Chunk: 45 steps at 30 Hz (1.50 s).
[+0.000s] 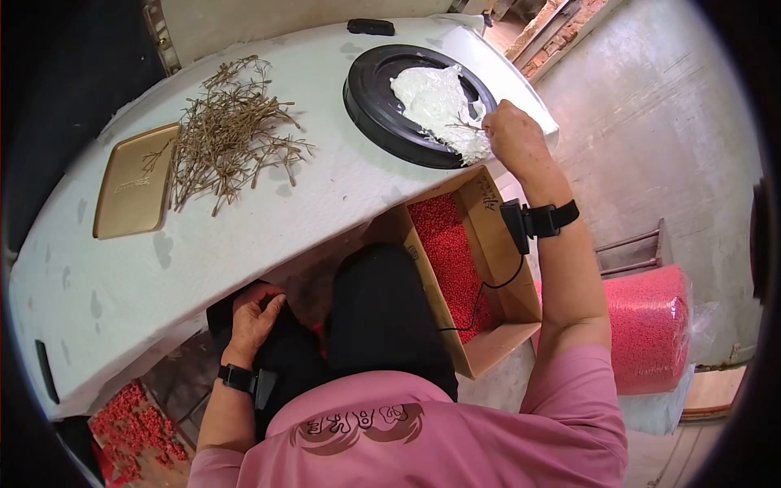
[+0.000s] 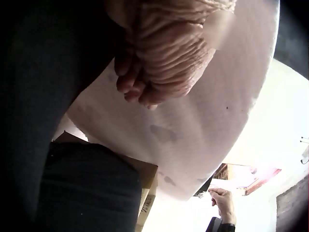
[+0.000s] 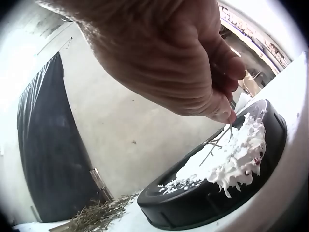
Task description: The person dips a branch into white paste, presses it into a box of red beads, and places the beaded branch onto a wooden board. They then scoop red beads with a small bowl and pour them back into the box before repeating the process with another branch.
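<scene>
My right hand (image 1: 517,140) pinches a thin branched twig (image 1: 465,124) over a round black lid (image 1: 376,102) spread with thick white paste (image 1: 427,93). In the right wrist view the twig (image 3: 210,151) hangs from the fingertips of that hand (image 3: 164,63), its branches against the paste (image 3: 241,154). My left hand (image 1: 254,319) rests near my thigh below the table edge, fingers loosely curled; in the left wrist view this hand (image 2: 169,53) holds nothing visible.
Dry twigs (image 1: 232,134) lie piled beside a gold tray (image 1: 134,185) on the white table (image 1: 301,195). Under its edge stands a cardboard box (image 1: 480,355) of red beads (image 1: 447,252). Red berries (image 1: 138,431) lie at lower left; a wrapped red bundle (image 1: 647,329) stands at right.
</scene>
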Each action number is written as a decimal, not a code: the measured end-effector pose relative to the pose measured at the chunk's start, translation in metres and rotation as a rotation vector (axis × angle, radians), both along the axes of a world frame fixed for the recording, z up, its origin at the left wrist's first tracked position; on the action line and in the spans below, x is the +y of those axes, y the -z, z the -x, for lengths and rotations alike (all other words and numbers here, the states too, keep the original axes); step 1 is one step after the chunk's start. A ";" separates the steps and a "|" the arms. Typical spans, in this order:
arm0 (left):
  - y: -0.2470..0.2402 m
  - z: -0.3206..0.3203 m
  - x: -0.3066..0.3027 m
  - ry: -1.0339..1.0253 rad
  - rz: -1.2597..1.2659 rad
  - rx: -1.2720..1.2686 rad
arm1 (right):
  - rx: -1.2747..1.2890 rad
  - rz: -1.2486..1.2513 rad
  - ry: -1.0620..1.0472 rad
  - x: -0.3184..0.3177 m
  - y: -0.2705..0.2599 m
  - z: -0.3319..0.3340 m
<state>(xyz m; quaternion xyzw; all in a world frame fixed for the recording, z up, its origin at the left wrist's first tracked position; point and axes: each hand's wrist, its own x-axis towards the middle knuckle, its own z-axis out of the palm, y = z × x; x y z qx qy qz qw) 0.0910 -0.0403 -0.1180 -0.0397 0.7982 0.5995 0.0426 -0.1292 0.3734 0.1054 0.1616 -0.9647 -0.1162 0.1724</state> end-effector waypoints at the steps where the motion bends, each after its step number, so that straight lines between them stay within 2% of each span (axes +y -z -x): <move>1: -0.003 0.000 -0.001 0.004 0.013 0.005 | -0.015 -0.002 -0.009 0.000 -0.003 -0.003; 15: -0.004 -0.008 -0.004 -0.008 -0.045 0.017 | -0.008 -0.107 -0.018 0.008 -0.023 -0.046; 18: -0.003 -0.009 -0.003 -0.025 -0.023 0.068 | 0.017 -0.065 -0.028 0.016 -0.035 -0.053; 22: -0.008 -0.011 0.000 -0.034 0.035 0.102 | 0.050 0.177 -0.044 0.012 -0.038 -0.050; 28: -0.007 -0.007 -0.004 -0.014 0.066 0.059 | 0.137 0.602 -0.084 0.004 -0.002 -0.023; 31: -0.005 -0.005 -0.004 -0.014 0.090 0.095 | 0.084 0.557 -0.057 0.005 0.015 -0.018; 32: -0.003 -0.004 -0.004 -0.014 0.100 0.113 | 0.082 0.472 -0.039 0.006 0.016 -0.021; 38: 0.003 -0.004 -0.006 -0.027 0.022 0.061 | -0.075 0.254 0.069 0.016 0.008 -0.039; 41: 0.002 -0.006 -0.007 -0.031 0.024 0.043 | -0.077 0.293 0.045 0.026 0.001 -0.045; 45: -0.001 -0.007 -0.006 -0.039 0.044 0.098 | 0.133 0.401 0.021 0.025 -0.010 -0.051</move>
